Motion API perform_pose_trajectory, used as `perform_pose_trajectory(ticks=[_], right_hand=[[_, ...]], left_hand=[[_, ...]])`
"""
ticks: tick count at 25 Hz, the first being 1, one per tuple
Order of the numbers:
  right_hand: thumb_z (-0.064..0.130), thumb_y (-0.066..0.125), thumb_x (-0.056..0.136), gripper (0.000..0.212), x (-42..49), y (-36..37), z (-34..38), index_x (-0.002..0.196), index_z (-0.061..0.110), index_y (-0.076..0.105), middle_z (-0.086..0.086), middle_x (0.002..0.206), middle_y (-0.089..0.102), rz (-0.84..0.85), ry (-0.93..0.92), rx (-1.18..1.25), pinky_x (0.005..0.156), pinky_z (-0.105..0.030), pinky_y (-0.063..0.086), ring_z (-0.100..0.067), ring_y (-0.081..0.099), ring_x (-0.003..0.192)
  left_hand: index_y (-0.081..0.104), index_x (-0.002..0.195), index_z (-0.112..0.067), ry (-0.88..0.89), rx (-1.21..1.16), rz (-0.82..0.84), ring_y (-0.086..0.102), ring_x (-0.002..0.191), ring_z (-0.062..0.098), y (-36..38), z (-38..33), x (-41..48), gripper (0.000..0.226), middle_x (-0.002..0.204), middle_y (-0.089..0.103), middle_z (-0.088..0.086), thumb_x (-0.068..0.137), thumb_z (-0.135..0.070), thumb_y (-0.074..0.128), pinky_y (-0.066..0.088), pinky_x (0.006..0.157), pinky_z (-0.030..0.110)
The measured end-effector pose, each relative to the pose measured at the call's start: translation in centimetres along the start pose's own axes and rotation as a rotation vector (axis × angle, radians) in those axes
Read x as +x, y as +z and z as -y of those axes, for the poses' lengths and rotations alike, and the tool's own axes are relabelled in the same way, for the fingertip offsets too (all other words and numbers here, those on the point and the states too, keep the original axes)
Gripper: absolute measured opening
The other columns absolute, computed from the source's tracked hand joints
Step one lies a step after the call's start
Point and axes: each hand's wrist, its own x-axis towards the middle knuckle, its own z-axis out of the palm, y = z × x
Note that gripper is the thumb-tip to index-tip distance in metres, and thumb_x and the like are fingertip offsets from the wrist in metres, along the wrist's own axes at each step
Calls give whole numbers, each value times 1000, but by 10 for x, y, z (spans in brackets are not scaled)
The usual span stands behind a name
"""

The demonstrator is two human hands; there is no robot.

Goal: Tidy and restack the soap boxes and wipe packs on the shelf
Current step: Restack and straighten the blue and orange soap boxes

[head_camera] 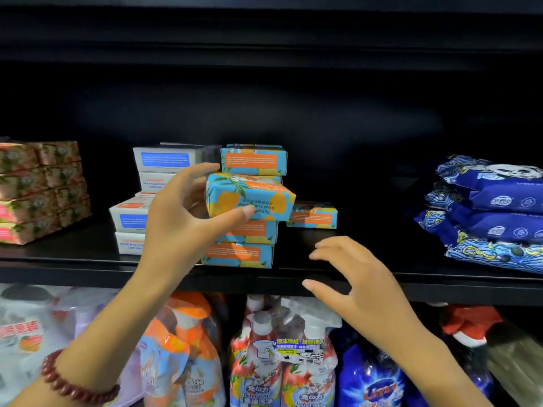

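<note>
Reaching up with the left hand (188, 207), bead bracelet (76, 383) at the wrist, pinching a tilted blue-and-orange soap box (249, 196) between thumb and fingers against its stack (238, 255). Hovering the right hand (361, 277) over the shelf edge (440, 289), fingers spread, holding nothing. Seemingly working at an early stage: white boxes (164, 160) sitting staggered, one loose box (313, 217) lying apart, wipe packs (499, 224) slumping at right. Seeing no obstruction.

Left hand (188, 212) around a tilted blue-orange soap box (249, 196), right hand (361, 284) spread, empty.
</note>
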Motion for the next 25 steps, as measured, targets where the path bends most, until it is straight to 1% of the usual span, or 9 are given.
perform_pose_trajectory(ticks=[5,10,11,13,16,18,20,23,25], right_hand=[[33,75,76,31,-7,5,-2,103,20,67,11,103,63,35,-17,-150,79,-17,43,-8,59,98],[28,77,75,34,-10,4,-2,106,20,67,10,106,65,21,-32,-152,80,-15,40,-8,60,100],[29,75,76,34,-10,4,-3,107,20,66,10,107,64,30,-31,-149,82,-15,40,-7,59,102],[33,72,79,32,-8,1,-4,108,22,66,12,109,63,74,-16,-93,84,-14,40,-4,55,104],[37,69,79,31,10,-8,-12,107,25,65,15,105,62,92,34,115,86,-12,41,2,54,100],[31,70,78,34,31,-14,-23,110,22,65,10,107,62,8,67,123,86,-12,40,-1,55,99],[26,70,79,37,55,-14,-36,114,18,62,6,111,60,-13,96,38,87,-17,39,-8,54,102],[25,68,82,44,80,-6,-50,123,16,55,2,125,52,136,150,-94,95,-27,40,-15,50,111],[27,65,85,53,88,1,-53,133,17,46,1,136,45,266,191,-164,100,-28,38,-16,45,120]], left_hand=[[48,137,-25,-80,138,5,64,94,-6,2,16,-3,85,107,66,-19,61,-56,69,55,74,16],[50,136,-16,-42,167,-53,63,106,6,6,19,-10,59,117,65,-7,83,-36,65,54,89,39],[51,134,-14,-8,189,-90,60,111,10,7,18,-12,55,122,63,-4,84,-30,67,52,92,41],[56,127,-10,194,350,-195,54,118,16,10,11,-20,45,127,58,1,85,-22,69,45,100,40],[64,109,-4,510,503,-265,56,109,21,26,1,-34,29,113,63,7,83,-16,67,42,96,32],[68,97,-3,591,507,-168,60,95,24,45,-2,-43,19,100,67,8,82,-15,67,46,86,31],[69,92,-4,575,513,16,63,86,25,66,1,-53,17,92,68,7,83,-18,66,47,77,32],[70,93,-6,483,581,249,65,85,24,90,11,-65,21,89,68,4,84,-24,66,49,72,34],[71,93,-9,443,621,295,65,88,20,95,18,-68,25,90,69,1,87,-31,60,50,74,32]])
